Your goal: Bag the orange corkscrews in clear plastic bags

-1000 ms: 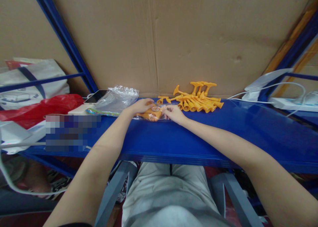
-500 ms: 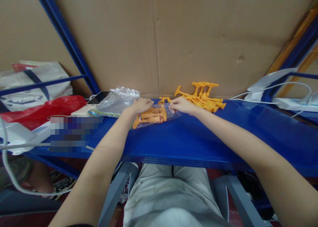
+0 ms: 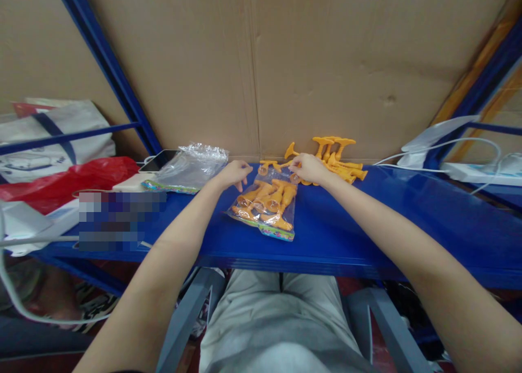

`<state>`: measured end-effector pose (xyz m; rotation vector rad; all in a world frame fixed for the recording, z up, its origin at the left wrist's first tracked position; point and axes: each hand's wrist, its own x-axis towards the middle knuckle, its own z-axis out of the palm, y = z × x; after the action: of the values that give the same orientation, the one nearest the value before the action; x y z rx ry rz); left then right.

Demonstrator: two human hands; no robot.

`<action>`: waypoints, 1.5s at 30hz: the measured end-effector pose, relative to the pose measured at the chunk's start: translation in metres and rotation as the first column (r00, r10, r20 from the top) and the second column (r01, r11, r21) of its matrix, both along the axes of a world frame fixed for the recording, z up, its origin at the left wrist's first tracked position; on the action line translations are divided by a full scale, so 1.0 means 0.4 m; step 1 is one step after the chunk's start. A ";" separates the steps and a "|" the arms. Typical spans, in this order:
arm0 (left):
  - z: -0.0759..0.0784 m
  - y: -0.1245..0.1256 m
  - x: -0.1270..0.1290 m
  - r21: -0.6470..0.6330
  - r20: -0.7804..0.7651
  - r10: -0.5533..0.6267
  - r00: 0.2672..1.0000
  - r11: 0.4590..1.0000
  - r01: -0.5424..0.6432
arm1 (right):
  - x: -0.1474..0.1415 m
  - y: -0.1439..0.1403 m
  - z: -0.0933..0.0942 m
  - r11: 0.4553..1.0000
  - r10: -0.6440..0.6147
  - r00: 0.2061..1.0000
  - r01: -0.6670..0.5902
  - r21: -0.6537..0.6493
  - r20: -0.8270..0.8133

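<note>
A clear plastic bag (image 3: 289, 221) holding several orange T-shaped plastic pieces lies flat on the blue table, its colourful printed edge towards me. My left hand (image 3: 236, 174) hovers just beyond the bag's upper left, fingers loosely bent and apart, with nothing in them. At the bag's upper right, my right hand (image 3: 308, 168) has its fingertips pinched on the stem of an orange T-shaped piece (image 3: 282, 166); the fingers partly hide the grip. Behind and right of that hand is a pile of similar orange pieces (image 3: 345, 169).
Flat clear bags (image 3: 190, 169) lie at the left beside a phone (image 3: 161, 160). Further left are a red plastic bag (image 3: 101, 174) and a white tote bag (image 3: 81, 131). Cardboard (image 3: 196, 63) stands behind the table (image 3: 326, 237); white cables (image 3: 448, 141) run at the right.
The filled bag has turned and come nearer to me, its printed edge now facing me. My left hand has let go of it, and my right hand has moved to the loose orange pieces.
</note>
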<state>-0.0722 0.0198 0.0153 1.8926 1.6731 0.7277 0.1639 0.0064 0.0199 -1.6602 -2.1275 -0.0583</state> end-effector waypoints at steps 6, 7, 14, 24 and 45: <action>-0.058 0.042 0.016 0.075 0.162 0.076 0.984 0.993 -0.089 | 0.034 -0.023 0.008 0.991 -0.123 0.983 0.129 0.032 -0.139; -0.063 0.044 0.019 0.063 0.203 0.075 0.976 0.994 -0.090 | 0.040 -0.028 0.008 0.991 -0.134 0.980 0.134 -0.017 -0.148; -0.071 0.036 0.039 -0.033 0.366 0.036 0.930 0.999 -0.026 | 0.044 -0.038 -0.048 0.940 -0.061 0.875 -0.111 -0.321 -0.481; -0.075 0.050 0.028 -0.097 0.480 0.090 0.872 0.994 -0.049 | -0.002 -0.032 -0.097 0.963 -0.092 0.626 -0.141 -0.229 -0.774; -0.076 0.044 0.023 -0.174 0.538 0.030 0.842 0.982 0.076 | 0.027 -0.021 -0.084 0.935 -0.197 0.045 -0.292 -0.202 -0.979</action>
<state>-0.0630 0.0376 -0.0150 1.3963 1.3001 0.9493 0.1746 -0.0022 -0.0138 -1.0477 -0.9621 1.2701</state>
